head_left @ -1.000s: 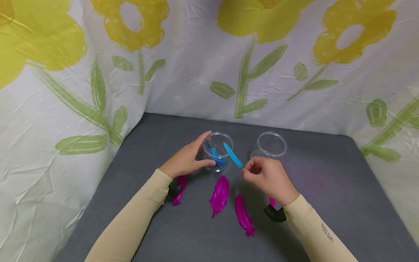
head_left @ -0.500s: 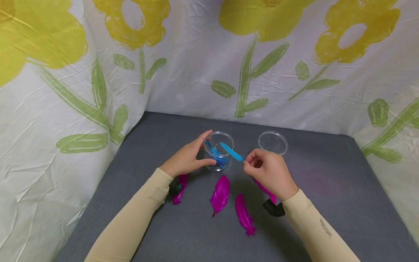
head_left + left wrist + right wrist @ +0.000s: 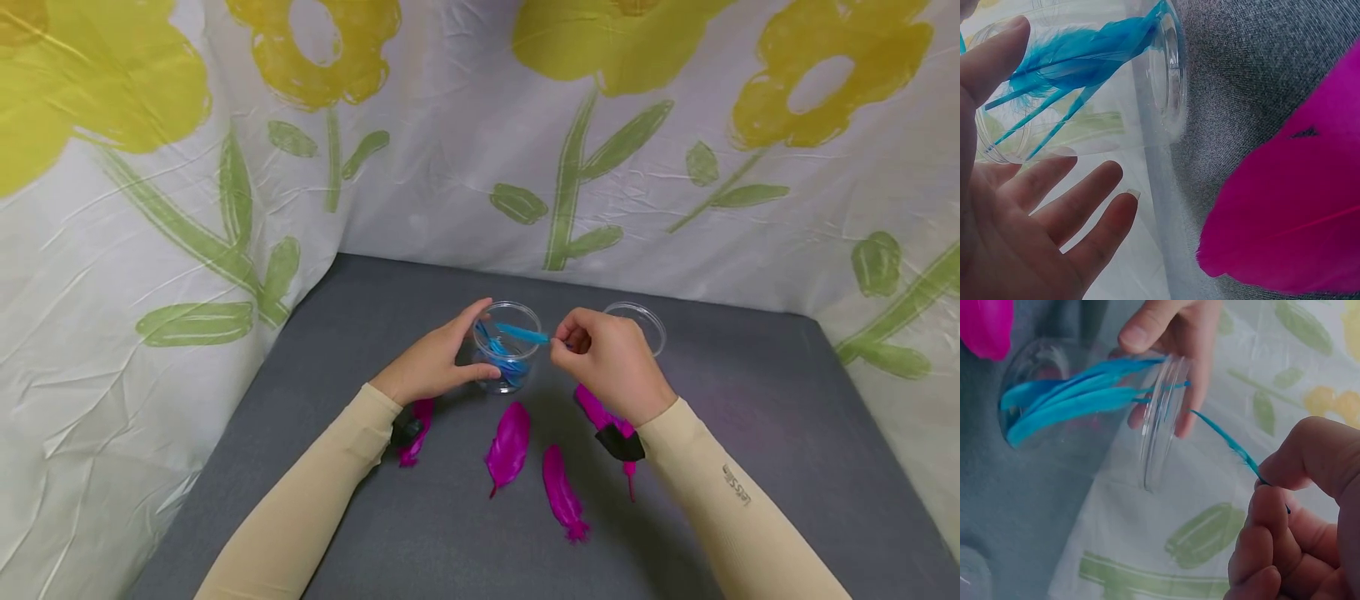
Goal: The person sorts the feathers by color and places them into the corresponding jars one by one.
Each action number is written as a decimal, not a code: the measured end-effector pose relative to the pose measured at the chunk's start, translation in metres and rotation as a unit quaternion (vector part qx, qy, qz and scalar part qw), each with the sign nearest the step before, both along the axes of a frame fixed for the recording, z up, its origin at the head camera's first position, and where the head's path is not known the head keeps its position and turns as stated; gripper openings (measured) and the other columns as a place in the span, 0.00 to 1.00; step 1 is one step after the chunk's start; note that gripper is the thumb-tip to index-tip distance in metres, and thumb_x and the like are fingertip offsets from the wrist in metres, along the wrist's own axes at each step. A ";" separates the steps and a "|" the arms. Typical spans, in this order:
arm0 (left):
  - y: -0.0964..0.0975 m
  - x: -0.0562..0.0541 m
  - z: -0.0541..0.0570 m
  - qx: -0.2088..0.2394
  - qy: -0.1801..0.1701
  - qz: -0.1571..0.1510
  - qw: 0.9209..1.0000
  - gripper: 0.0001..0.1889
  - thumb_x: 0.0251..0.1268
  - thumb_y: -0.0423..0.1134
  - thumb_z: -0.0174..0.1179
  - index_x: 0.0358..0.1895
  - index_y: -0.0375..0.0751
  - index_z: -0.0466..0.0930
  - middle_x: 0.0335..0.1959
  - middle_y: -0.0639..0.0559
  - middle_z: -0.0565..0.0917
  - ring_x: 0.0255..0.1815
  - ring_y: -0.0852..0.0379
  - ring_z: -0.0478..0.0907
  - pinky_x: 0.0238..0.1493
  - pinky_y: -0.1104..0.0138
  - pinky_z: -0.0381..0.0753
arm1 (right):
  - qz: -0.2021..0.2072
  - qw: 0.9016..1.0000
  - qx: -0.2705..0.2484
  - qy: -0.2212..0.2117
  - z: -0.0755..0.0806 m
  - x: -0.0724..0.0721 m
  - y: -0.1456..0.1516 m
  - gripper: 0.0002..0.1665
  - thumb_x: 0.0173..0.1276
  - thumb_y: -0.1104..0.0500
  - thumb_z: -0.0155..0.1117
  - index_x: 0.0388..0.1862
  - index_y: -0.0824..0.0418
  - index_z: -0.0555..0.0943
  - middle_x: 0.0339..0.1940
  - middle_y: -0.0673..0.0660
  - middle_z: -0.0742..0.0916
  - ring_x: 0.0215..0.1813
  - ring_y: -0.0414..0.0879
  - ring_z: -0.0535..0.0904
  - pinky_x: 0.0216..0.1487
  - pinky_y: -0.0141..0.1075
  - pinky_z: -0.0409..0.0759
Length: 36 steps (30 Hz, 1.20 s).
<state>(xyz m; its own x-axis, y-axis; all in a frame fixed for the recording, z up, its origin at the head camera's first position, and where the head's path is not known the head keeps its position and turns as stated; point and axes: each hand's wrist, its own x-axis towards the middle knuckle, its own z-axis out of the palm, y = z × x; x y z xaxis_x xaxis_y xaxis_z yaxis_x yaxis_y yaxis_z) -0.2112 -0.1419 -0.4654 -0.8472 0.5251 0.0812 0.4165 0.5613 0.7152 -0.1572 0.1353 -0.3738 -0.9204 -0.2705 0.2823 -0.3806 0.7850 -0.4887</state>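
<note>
My left hand (image 3: 438, 358) steadies a clear plastic jar (image 3: 1116, 447), thumb on the near side and fingers on the far side. Several blue feathers (image 3: 1079, 394) lie inside the jar. Between thumb and forefinger, my right hand (image 3: 611, 358) pinches another blue feather (image 3: 522, 333) near its quill end. In the head view its tip is over the jar's mouth; in the right wrist view it is just outside the rim (image 3: 1166, 425). Several magenta feathers (image 3: 508, 446) lie on the grey table nearer the person, partly hidden by the wrists.
A second clear jar (image 3: 663, 333) stands to the right, mostly behind my right hand. The grey cloth-covered table (image 3: 442, 533) meets a white fabric backdrop (image 3: 435, 217) printed with yellow flowers. Dark wrist camera mounts (image 3: 618, 442) hang under both wrists.
The right hand has moved up and left, carrying the blue feather to the jar's mouth and swinging it nearly level. The left hand and jar stay in place.
</note>
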 end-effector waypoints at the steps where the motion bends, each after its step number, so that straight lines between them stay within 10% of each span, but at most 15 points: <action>1: 0.000 0.000 0.000 0.000 0.000 -0.001 1.000 0.56 0.69 0.63 0.72 0.90 0.60 0.42 0.85 0.50 0.69 0.83 0.44 0.70 0.81 0.44 0.71 | 0.003 1.000 0.004 0.003 0.001 -0.001 -0.001 0.04 0.69 0.58 0.70 0.33 0.51 0.85 0.23 0.45 0.84 0.27 0.42 0.78 0.34 0.38 0.78; 36: -0.003 0.000 0.000 -0.002 -0.003 -0.004 1.000 0.55 0.72 0.62 0.70 0.90 0.64 0.41 0.86 0.51 0.67 0.80 0.45 0.74 0.78 0.44 0.75 | 0.064 0.997 0.029 0.022 -0.012 -0.021 -0.028 0.08 0.73 0.56 0.72 0.46 0.58 0.87 0.32 0.51 0.88 0.35 0.46 0.83 0.40 0.42 0.84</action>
